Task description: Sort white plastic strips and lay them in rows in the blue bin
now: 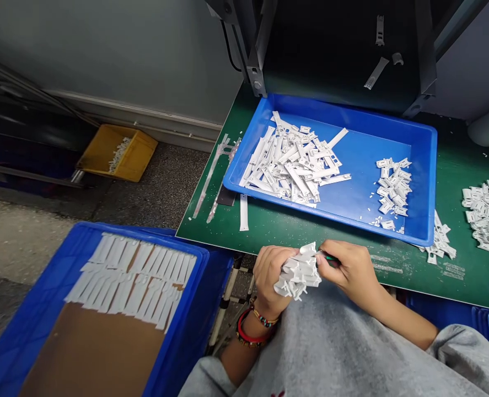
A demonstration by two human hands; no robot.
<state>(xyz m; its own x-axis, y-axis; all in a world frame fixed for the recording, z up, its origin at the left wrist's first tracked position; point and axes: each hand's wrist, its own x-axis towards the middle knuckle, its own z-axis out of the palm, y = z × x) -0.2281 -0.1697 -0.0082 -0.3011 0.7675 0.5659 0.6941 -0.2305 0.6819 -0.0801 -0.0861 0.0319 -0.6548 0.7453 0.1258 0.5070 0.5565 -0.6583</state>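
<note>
My left hand (pixel 268 274) is closed around a bundle of white plastic strips (pixel 299 274), their shaped ends facing right. My right hand (pixel 349 267) is pinched at the right side of the bundle, thumb and forefinger close to one strip end. A thin, dark-greenish bit shows between those fingers, too small to name. Just beyond the hands lies a blue tray (pixel 364 218) on the green table. It holds a heap of long white strips (pixel 296 162) at its left and a pile of small white clips (pixel 393 187) at its right.
Lower left, a blue crate (pixel 203 264) holds rows of white strips (pixel 124 275) on brown cardboard (pixel 95 353). A yellow bin (pixel 139 157) sits on the floor. More small white pieces (pixel 488 218) lie on the green table (pixel 211 229). A dark conveyor (pixel 335 60) stands behind the tray.
</note>
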